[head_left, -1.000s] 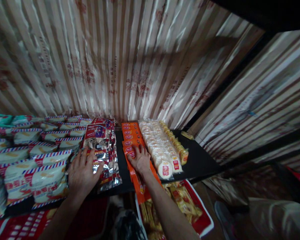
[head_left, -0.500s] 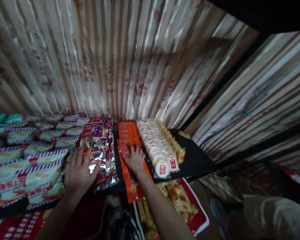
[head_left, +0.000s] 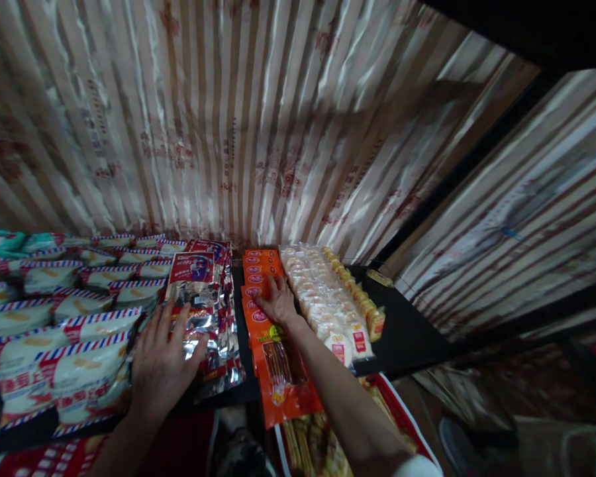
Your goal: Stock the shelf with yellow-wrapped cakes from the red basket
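My left hand (head_left: 163,361) lies with its fingers spread on the left edge of a stack of dark red and silver snack packets (head_left: 193,278). My right hand (head_left: 279,303) rests on an overlapping row of flat orange snack packets (head_left: 255,278), fingers apart and slightly bent. The front orange packet has a clear window showing brown strips, and its lower end hangs over the shelf edge. Right of that row lie clear-wrapped round white crackers (head_left: 320,298), then a line of small yellow-wrapped packs (head_left: 355,288).
Rows of puffy white snack bags (head_left: 89,381) fill the left of the black shelf (head_left: 407,324). Below stands a red basket with a white rim (head_left: 402,411), holding yellow packets. Striped curtain (head_left: 258,119) hangs behind. A single yellow pack (head_left: 380,278) lies at the back right.
My right hand has moved back along the orange packets, uncovering the front packet's window. My left hand stays on the red and silver stack. The view has shifted slightly.
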Action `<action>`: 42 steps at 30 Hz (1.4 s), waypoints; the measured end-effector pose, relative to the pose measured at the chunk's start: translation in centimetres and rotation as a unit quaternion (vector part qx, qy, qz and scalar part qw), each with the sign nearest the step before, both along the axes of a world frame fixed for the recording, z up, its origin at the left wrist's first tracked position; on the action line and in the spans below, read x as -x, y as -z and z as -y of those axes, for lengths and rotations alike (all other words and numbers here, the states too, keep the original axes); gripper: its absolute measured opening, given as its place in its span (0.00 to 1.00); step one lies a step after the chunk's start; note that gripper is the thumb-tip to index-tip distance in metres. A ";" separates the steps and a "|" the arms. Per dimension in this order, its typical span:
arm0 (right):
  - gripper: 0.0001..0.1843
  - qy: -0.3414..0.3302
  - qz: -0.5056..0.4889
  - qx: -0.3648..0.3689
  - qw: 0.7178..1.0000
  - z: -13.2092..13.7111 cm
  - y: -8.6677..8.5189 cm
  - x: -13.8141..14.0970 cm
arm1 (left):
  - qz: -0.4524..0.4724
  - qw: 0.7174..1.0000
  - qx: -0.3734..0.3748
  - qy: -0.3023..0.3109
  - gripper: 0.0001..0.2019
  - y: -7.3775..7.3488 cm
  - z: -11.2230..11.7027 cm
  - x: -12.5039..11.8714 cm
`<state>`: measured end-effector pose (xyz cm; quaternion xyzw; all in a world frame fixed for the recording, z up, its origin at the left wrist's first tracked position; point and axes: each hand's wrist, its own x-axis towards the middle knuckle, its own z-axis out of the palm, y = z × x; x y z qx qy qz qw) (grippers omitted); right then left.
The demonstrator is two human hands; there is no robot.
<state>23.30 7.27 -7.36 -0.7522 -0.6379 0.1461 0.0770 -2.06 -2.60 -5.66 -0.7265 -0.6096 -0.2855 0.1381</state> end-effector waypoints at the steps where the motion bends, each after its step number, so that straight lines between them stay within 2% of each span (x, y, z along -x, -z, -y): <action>1: 0.46 0.009 -0.005 0.005 1.000 -0.2 0.2 -0.1 | 0.003 1.000 0.000 0.001 0.28 0.0 0.0 -0.1; 6: 0.46 0.018 -0.005 0.008 1.000 -0.1 0.5 -0.2 | 0.023 1.000 -0.008 0.002 0.29 -0.5 0.0 -0.4; 11: 0.45 0.025 -0.001 0.006 1.000 0.0 0.7 0.0 | 0.028 0.999 -0.040 -0.001 0.30 -2.1 1.3 -1.4; 13: 0.44 0.027 0.002 0.001 1.000 -0.1 0.8 0.0 | 0.029 0.996 -0.065 0.046 0.27 -2.5 2.6 -2.8; 15: 0.44 0.028 0.008 -0.002 1.000 -0.1 0.9 0.0 | 0.022 0.988 -0.073 0.135 0.22 -2.5 4.3 -4.8; 17: 0.44 0.026 0.012 0.008 1.000 -0.2 0.8 0.0 | 0.014 0.974 -0.046 0.222 0.18 -2.0 5.8 -7.4; 21: 0.46 0.012 0.012 0.031 0.999 -0.3 0.6 -0.2 | -0.006 0.955 0.039 0.295 0.17 -0.1 7.3 -11.9; 23: 0.46 0.006 0.008 0.034 0.999 -0.4 0.6 -0.2 | -0.021 0.953 0.071 0.293 0.21 1.2 7.2 -13.3; 25: 0.45 0.006 0.000 0.039 0.999 -0.4 0.6 -0.2 | -0.023 0.961 0.082 0.264 0.24 2.5 6.9 -14.1; 29: 0.44 0.012 -0.013 0.011 1.000 -0.3 0.9 -0.3 | -0.040 0.967 0.090 0.234 0.27 4.5 6.4 -14.5; 34: 0.43 0.021 -0.022 -0.040 0.999 -0.2 1.6 -0.5 | -0.058 0.968 0.091 0.228 0.27 4.7 6.4 -14.3; 42: 0.45 0.013 -0.032 -0.051 0.998 -0.4 2.1 -0.6 | -0.062 0.970 0.088 0.219 0.24 4.5 6.3 -14.4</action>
